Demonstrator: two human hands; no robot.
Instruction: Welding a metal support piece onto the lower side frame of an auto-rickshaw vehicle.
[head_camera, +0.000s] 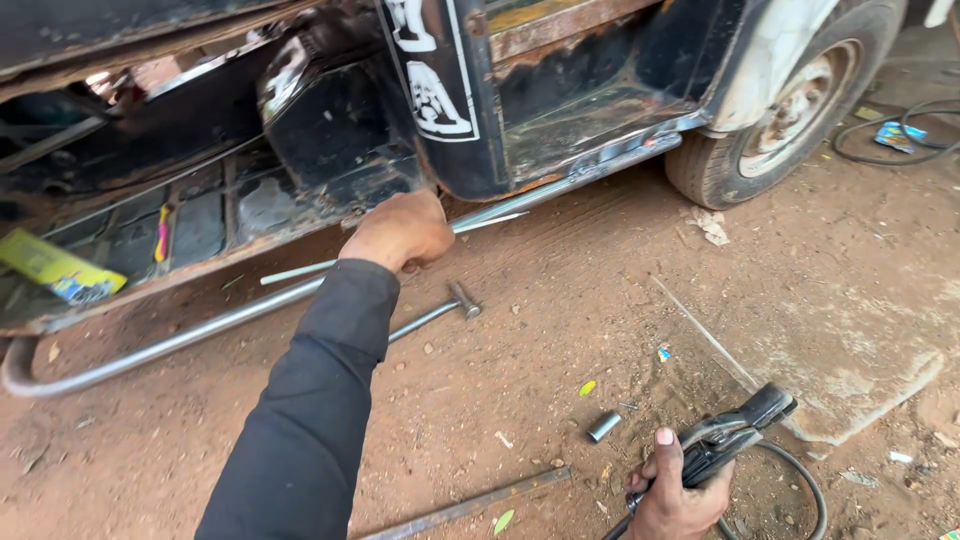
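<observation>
Bare red-brown dirt floor (560, 300) beside the vehicle.

On it I see a hammer (440, 312) near centre, a short metal sleeve (603, 427) to its near right, a flat rusty bar (470, 507) along the near edge, a black cable (893, 140) at far right, the tyre (745, 150) resting far right, scattered leaves and scraps.

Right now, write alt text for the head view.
A person's left hand grips a thin metal rod against the rusted lower frame of a black vehicle, while the right hand holds a welding electrode holder with its cable over the dirt ground. A hammer lies beside the left hand, near a wheel.
</observation>
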